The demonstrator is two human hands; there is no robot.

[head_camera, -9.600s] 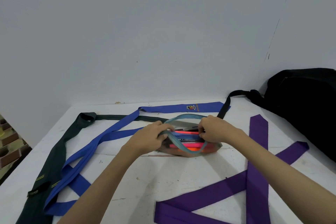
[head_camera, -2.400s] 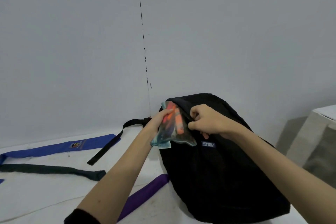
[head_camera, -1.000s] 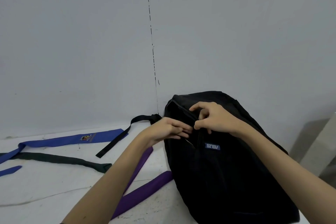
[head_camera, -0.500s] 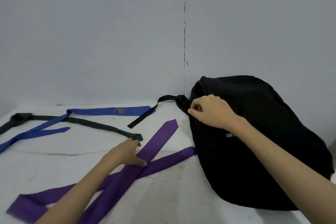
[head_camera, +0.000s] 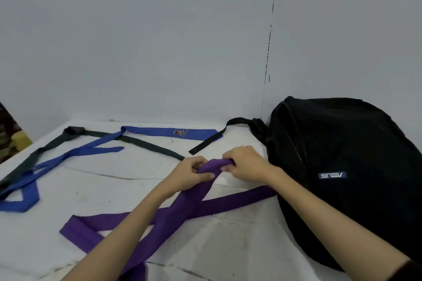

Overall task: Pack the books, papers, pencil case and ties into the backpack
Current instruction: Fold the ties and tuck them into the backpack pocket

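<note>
A purple tie lies crossed over itself on the white table. Its far tip is folded over, and both hands pinch it there: my left hand from the left, my right hand from the right. The black backpack stands at the right against the wall, its strap trailing onto the table. A blue tie and a dark green tie lie spread across the far left of the table. The pencil case, books and papers are not in view.
A grey wall stands close behind the table. The table's left edge runs diagonally at the far left, with patterned flooring beyond it. Cracks run across the tabletop.
The pencil case went into the backpack. My right hand left the backpack and joined my left hand on the purple tie, whose tip is now folded over. The view swung left.
</note>
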